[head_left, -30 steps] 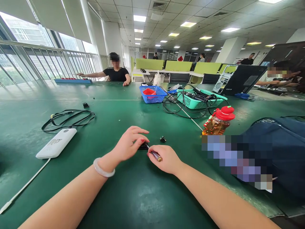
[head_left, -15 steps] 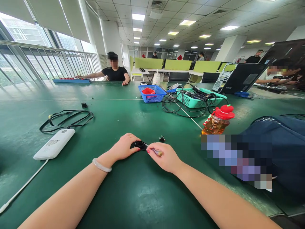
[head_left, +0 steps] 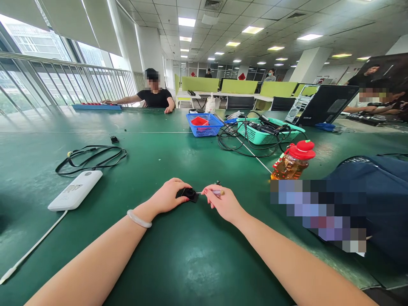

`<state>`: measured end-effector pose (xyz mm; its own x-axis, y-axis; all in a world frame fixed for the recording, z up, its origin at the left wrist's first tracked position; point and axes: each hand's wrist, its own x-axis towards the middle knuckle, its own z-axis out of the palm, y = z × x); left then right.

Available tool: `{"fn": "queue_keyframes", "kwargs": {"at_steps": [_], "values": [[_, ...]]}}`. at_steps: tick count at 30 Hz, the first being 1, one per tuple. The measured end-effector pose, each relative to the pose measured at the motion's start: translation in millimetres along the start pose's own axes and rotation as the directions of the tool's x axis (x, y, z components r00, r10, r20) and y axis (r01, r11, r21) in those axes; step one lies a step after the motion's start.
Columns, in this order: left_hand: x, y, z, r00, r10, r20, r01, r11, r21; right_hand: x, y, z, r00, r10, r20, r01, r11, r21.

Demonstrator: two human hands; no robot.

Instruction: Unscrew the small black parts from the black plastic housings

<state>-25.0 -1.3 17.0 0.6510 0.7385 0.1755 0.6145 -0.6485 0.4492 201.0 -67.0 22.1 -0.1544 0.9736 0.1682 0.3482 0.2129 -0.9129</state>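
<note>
Green tabletop [head_left: 191,263] stretches between the two forearms, and on it, near the middle, sits the small black part [head_left: 192,195] being worked on. The left hand [head_left: 170,195] is closed around its left side, thumb on the near side and fingers on the far side, pinning it to the table. The right hand [head_left: 221,202] grips a slim tool [head_left: 218,192] by its pale purplish handle, with the thin shaft pointing left and its tip at or just beside the right edge of the part; whether they touch cannot be told. The work looks to be midway: part steadied and tool brought up to it, while whatever the tip is meant to do at that edge appears unfinished. Whether anything has been loosened or fastened is too small to tell. Just beyond the right hand, partly hidden by it, lies a small dark piece [head_left: 218,183], apart from the black part; if the two belong together, joining them is undone, though they may equally have been separated. Farther left, a small black block [head_left: 114,139] lies beyond a looped black cable [head_left: 92,171] and a white power bank [head_left: 75,191], all out of the hands' grasp.
</note>
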Motion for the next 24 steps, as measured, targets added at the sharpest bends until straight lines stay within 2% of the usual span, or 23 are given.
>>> {"fn": "queue_keyframes", "kwargs": {"at_steps": [5,10,13,19,24], "values": [[0.0,0.7,0.3,1.000,0.007,0.001,-0.007,1.000,-0.008,-5.7,-4.4,2.7,0.987,-0.159,0.003,0.156,0.964,-0.215],[0.1,1.5,-0.6,1.000,-0.001,0.005,0.001,1.000,0.001,-7.4,-6.5,2.9,0.963,-0.257,-0.083,0.225,0.934,-0.279],[0.2,1.4,-0.5,1.000,-0.015,0.005,0.015,1.000,0.010,-8.9,-8.2,1.4,0.940,-0.313,-0.139,0.270,0.927,-0.261],[1.1,1.5,3.0,0.999,-0.044,-0.025,0.045,0.998,0.036,-9.4,-7.7,1.7,0.953,-0.283,-0.108,0.258,0.946,-0.195],[0.8,7.0,5.1,0.998,-0.038,-0.048,0.042,0.994,0.097,-9.9,-8.6,4.0,0.959,-0.279,-0.047,0.255,0.924,-0.286]]}}
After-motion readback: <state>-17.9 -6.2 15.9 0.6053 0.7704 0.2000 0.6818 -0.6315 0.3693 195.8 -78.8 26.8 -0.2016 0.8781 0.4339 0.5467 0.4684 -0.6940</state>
